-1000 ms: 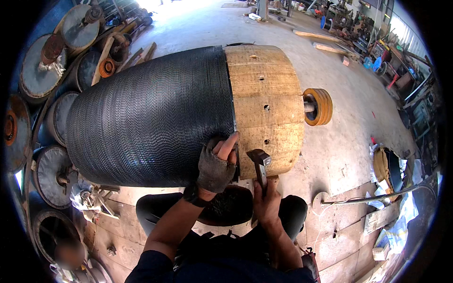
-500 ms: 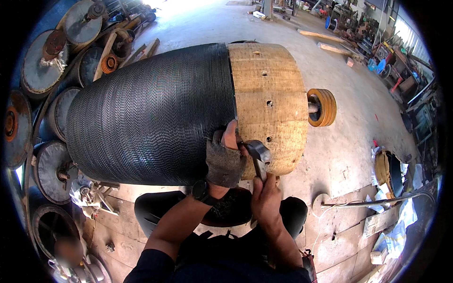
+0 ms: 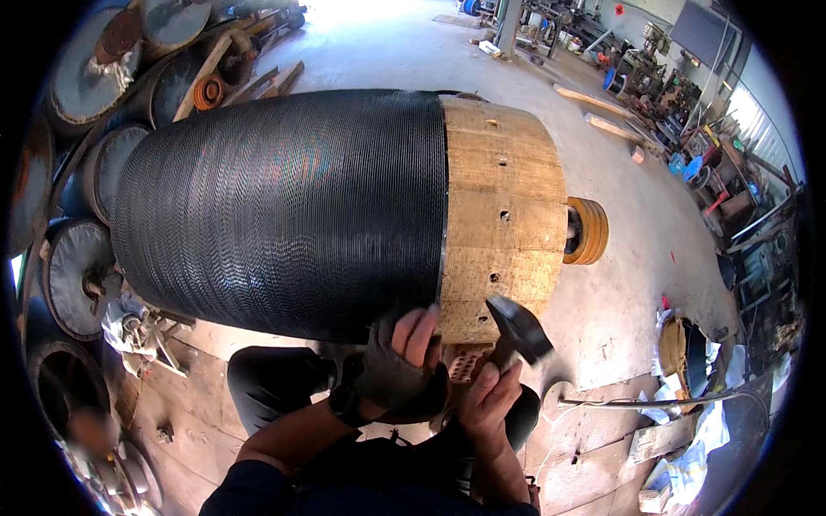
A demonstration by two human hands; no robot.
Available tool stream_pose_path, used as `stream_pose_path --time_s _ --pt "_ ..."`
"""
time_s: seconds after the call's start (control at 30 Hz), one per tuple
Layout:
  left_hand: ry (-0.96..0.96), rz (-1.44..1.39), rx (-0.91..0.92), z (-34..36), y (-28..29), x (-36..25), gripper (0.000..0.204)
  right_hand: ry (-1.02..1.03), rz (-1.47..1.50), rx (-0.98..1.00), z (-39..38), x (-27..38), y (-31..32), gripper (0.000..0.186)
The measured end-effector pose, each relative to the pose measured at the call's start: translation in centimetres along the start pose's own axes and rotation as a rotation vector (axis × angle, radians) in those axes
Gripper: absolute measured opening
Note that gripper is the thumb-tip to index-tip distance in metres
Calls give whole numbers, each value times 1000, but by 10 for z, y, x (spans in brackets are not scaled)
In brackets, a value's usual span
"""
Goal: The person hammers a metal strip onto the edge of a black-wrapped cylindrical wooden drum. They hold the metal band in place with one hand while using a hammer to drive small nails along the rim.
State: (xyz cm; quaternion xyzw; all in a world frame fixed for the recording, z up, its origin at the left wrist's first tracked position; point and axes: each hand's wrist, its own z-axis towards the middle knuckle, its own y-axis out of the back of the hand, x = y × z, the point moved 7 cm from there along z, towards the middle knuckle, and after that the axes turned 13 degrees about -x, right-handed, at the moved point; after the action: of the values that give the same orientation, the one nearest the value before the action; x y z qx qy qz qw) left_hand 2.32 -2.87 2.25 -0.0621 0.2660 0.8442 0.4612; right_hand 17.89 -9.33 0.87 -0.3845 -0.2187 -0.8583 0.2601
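Observation:
A large drum lies on its side in front of me, its left part wrapped in black ribbed wire and its right part bare wood with small holes. My left hand, in a dark fingerless glove, presses against the drum's lower edge where the black wrap meets the wood. My right hand grips a hammer handle, and the dark hammer head hangs just under the wooden part. An orange hub sticks out of the drum's right end.
Several round metal drums and discs are stacked at the left. A concrete floor stretches to the right, with a long metal rod, scrap wood and clutter near it. Machinery stands at the back right.
My view has moved closer to the drum. My left hand has slid down to the drum's lower edge, and the hammer head has swung out to the right of it.

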Motion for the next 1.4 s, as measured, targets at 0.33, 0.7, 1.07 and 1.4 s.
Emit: stream_pose_path --time_s 0.33,0.7,1.07,1.4 --pt "-79 -31 541 -128 -29 -10 27 50 9 -77 -8 -13 -13 33" --pt "-173 -167 730 -138 -56 -15 20 227 -170 13 -6 -1 -25 24" --pt "525 -773 493 -138 -40 1 27 -78 -390 137 -3 -21 -41 22" --pt "-48 -228 804 -104 -39 -21 21 -99 -370 153 -4 -25 -42 21"
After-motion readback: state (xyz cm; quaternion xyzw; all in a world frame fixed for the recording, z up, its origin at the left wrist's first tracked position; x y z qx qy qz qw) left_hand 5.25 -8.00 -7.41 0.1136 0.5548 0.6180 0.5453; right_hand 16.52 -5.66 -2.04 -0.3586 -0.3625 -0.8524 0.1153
